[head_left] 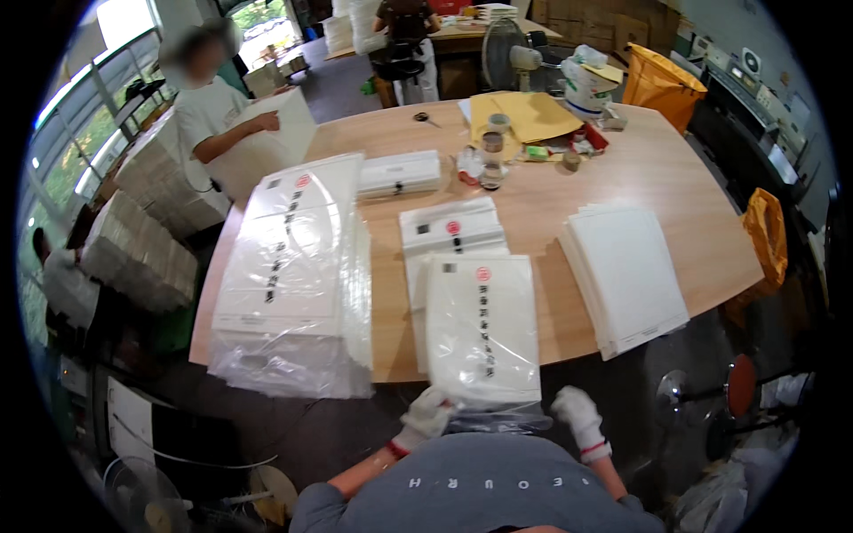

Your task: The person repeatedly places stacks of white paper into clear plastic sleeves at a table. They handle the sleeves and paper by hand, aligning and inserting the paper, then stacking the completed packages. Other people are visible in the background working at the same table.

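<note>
At the table's near edge lies a clear plastic bag [504,421] with a white printed sheet or packet [508,355] inside, its lower end hanging over the edge. My left hand [425,416], in a white knit glove, closes on the bag's lower left corner. Just off the lower right corner is my right hand [581,421], gloved too, its fingers curled; what they hold, if anything, does not show. Under and behind the packet lie more printed bags [444,229]. To the left stands a large stack of bagged printed sheets [289,258]; to the right, a stack of white sheets [626,275].
A bundled white pack [400,171], scissors [423,117], tape rolls [491,147] and yellow envelopes [524,115] lie farther back on the table [711,222]. A co-worker [213,115] holds white sheets at the left. A round stool [740,385] stands at right.
</note>
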`<state>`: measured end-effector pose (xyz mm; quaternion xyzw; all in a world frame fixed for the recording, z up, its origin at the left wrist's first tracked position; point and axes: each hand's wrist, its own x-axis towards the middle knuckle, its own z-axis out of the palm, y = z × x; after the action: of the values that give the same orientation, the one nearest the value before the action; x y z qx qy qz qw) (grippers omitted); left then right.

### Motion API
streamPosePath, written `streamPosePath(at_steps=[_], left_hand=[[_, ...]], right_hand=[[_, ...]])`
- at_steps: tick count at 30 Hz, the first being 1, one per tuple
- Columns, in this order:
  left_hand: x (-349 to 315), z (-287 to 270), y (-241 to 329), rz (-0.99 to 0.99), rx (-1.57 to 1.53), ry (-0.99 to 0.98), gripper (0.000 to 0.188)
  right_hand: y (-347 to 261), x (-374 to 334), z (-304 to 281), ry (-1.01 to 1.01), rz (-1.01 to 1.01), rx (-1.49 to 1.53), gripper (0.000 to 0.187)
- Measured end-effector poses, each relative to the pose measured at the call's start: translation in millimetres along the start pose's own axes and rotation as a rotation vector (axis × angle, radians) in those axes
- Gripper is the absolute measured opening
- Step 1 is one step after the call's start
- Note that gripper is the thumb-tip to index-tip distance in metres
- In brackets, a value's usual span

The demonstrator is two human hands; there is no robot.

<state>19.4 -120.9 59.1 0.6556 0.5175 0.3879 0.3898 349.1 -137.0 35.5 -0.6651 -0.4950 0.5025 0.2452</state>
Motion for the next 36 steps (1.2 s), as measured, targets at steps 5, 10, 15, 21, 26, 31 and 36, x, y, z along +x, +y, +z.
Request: streamPosePath(at_steps=[5, 10, 15, 21, 26, 31, 36], left_hand=[[42.6, -51.9, 125.0, 0.447, 0.327, -0.007, 0.011], [5.5, -131.3, 124.3, 0.696, -0.298, 0.569, 0.025], [12.8, -253.1, 83.0, 0.585, -0.192, 1.171, 0.018], [-42.5, -276.8, -42.3, 0.151, -0.436, 1.262, 0.022], [-53.4, -121.1, -151.2, -0.473, -0.281, 0.741, 0.022], [59.7, 21.2, -58.8, 0.203, 0.334, 0.028, 0.016], [143.0, 59.4, -56.8, 0.054, 0.703, -0.031, 0.020]], right_hand=[[-104.7, 3.6, 56.6, -0.200, -0.209, 0.482, 0.040], [-219.8, 29.1, 102.8, -0.381, -0.389, 0.870, 0.042], [-281.9, 32.1, 171.9, -1.086, -0.309, 0.763, 0.028], [-265.6, 14.4, 213.1, -0.776, -0.541, 0.471, 0.030], [-149.8, 33.7, 153.5, -0.707, -0.230, 0.179, 0.033], [-84.0, 20.6, 90.5, -0.343, 0.055, 0.259, 0.028], [-53.8, 22.6, 62.0, -0.168, 0.058, 0.331, 0.030]])
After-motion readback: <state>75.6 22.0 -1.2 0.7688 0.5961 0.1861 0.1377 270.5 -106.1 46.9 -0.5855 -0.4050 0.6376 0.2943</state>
